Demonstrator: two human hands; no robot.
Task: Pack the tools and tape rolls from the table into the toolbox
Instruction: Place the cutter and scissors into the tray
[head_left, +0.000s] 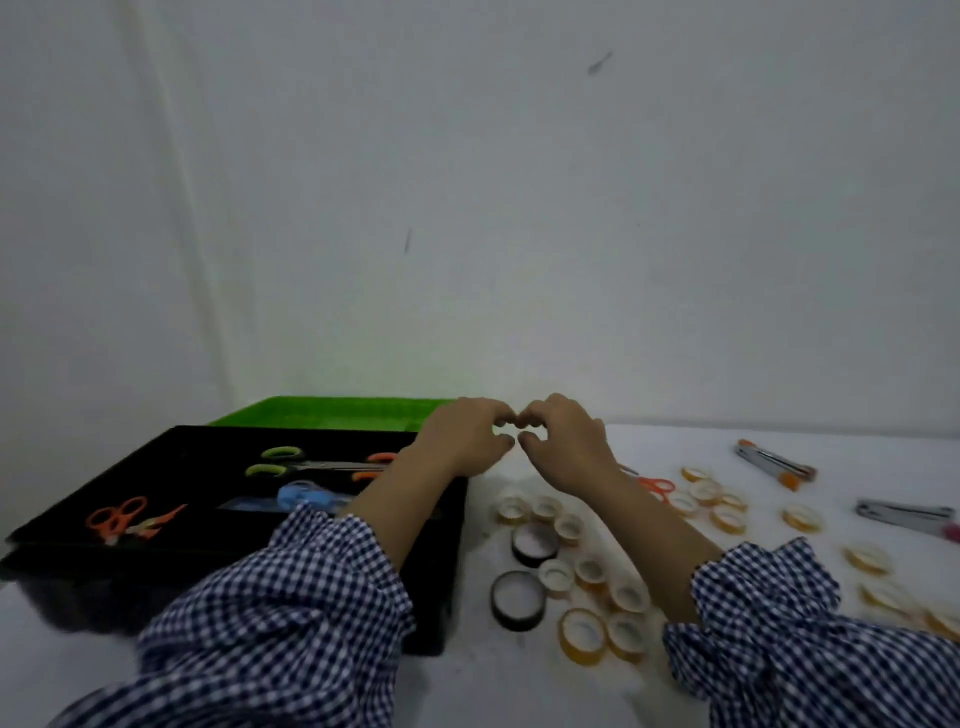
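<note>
The open black toolbox (208, 467) sits at the left with its green lid (332, 413) behind it. Inside lie green-handled scissors (280, 462), orange scissors (122, 517) and a blue tool (304, 493). My left hand (460, 439) and my right hand (563, 441) meet fingertip to fingertip above the box's far right corner, fingers curled. Whether they pinch something small between them is unclear. On the white table to the right lie several yellowish tape rolls (582, 629), two black tape rolls (517, 600), orange scissors (657, 486) partly hidden by my right wrist, and two metal tools (776, 465).
A second metal tool with a pink handle (906, 514) lies near the right edge. More tape rolls (802, 517) are scattered at the right. A plain white wall rises close behind the table. My checked sleeves cover the near part of the toolbox.
</note>
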